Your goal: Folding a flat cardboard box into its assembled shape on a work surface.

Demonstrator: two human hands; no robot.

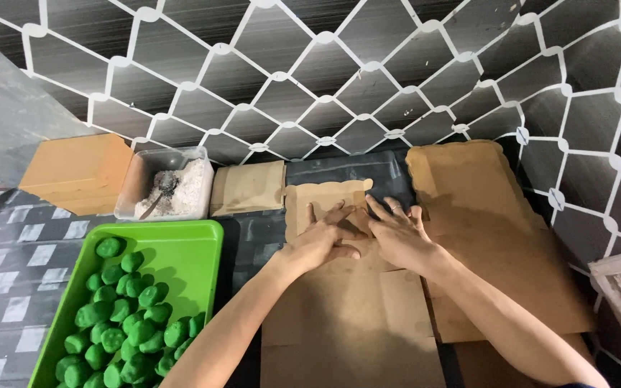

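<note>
Both hands flat on brown paper bag (346, 287) at bench centre. Left hand (321, 241) and right hand (397, 237) side by side, touching, fingers (381, 208) spread, pressing the bag's flap, gripping nothing. Green tray (181, 248) of green dough balls (127, 323) at 8 o'clock. Plastic tub (170, 183) of white powder with spoon at 10 o'clock. Cardboard sheet (483, 215) at 3 o'clock.

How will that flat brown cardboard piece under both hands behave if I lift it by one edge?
The cardboard piece looks thin and lies flat, so it is probably light and would bend or sag. The left hand and right hand press it onto other brown sheets; it may slide on them.
</note>
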